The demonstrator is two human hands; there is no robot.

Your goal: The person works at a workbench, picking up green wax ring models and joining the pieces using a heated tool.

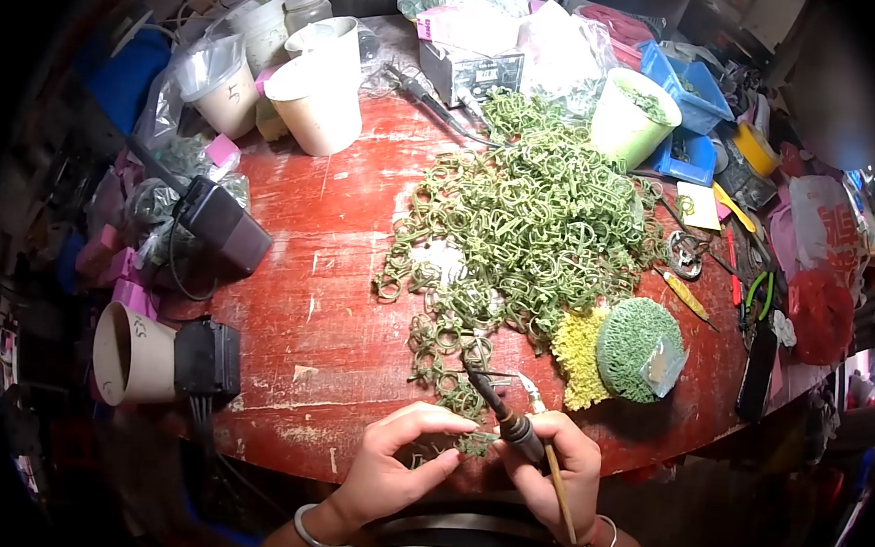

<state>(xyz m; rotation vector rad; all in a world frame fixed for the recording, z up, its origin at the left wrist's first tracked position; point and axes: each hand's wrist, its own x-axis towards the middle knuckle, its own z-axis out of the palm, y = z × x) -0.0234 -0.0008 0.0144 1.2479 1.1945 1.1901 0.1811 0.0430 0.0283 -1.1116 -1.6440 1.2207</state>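
My left hand (398, 465) is near the table's front edge, its thumb and index finger closing around a small green ring-like piece (474, 443). In my right hand (563, 469) are two tools. One is a dark pen-shaped hot tool (495, 402), like a soldering iron, its thin tip pointing away from me. The other is a slim wooden-handled tool (557, 489) lying across the fingers. Just beyond my hands spreads a large heap of green ring-shaped pieces (552, 210). Beside it sit a round green textured block (634, 336) and a yellow sponge-like pad (580, 367).
White cups (317, 106) stand at the back left, and another white cup (635, 120) behind the heap. A black power unit (470, 70) sits at the back. A black box (222, 225) is at left; green-handled pliers (760, 293) and a yellow-handled knife (687, 294) lie at right.
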